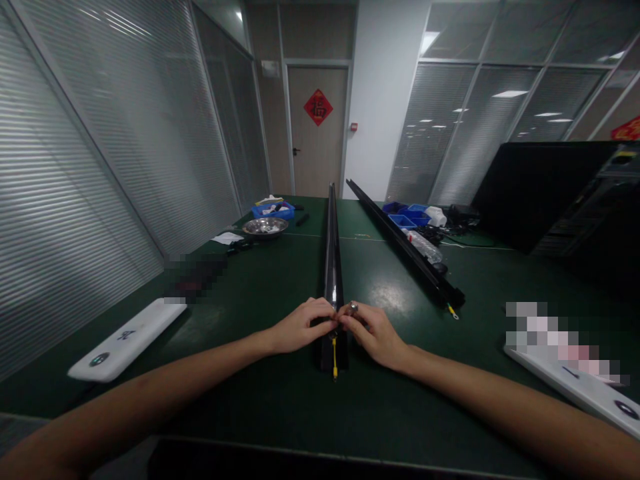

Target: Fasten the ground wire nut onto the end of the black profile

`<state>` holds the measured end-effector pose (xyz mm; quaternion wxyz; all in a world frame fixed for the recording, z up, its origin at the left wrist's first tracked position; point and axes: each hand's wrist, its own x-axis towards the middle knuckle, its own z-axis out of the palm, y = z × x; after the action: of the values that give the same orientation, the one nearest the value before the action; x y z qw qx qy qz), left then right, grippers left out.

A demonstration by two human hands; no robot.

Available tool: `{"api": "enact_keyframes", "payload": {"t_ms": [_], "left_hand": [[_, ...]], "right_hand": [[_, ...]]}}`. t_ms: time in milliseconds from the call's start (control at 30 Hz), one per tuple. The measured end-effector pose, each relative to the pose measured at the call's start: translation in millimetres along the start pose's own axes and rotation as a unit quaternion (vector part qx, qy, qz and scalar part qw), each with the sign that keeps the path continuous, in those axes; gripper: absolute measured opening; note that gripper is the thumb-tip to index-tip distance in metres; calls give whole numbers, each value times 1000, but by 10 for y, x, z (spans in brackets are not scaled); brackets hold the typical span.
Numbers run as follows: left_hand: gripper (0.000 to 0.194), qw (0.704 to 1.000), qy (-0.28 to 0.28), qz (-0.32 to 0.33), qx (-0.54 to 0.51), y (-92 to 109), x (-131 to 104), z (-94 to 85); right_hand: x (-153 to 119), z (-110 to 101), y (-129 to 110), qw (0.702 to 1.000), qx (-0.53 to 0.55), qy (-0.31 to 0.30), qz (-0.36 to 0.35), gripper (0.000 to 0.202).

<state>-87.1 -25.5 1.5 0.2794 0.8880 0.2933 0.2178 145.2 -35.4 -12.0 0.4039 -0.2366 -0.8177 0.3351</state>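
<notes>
A long black rail [332, 267] lies on the green table, pointing away from me. Over its near end my left hand [305, 325] has thumb and fingers pinched together; what lies between them is too small to tell. Touching it from the right, my right hand [375, 333] is also closed, with a small shiny metal piece [352, 308] at its fingers. A yellow cable lug [335, 360] hangs out at the rail's near end, just below my fingertips. To the right lies a second black rail [410, 253], slanted, with another yellow lug [453, 312] at its near end.
A metal bowl [265, 227] and a blue basket [273, 211] stand at the far left. Blue bins [410, 215] and a plastic bottle [424, 247] are beyond the second rail. White devices lie at left [127, 340] and right [575, 383]; a black monitor [540, 193] stands right.
</notes>
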Motion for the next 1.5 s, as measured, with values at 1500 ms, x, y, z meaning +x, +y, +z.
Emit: {"api": "enact_keyframes", "payload": {"t_ms": [1500], "left_hand": [[31,999,-14,18,26,68,-2,-21]], "right_hand": [[-9,1,-2,1000,12,-4,2,29]]}}
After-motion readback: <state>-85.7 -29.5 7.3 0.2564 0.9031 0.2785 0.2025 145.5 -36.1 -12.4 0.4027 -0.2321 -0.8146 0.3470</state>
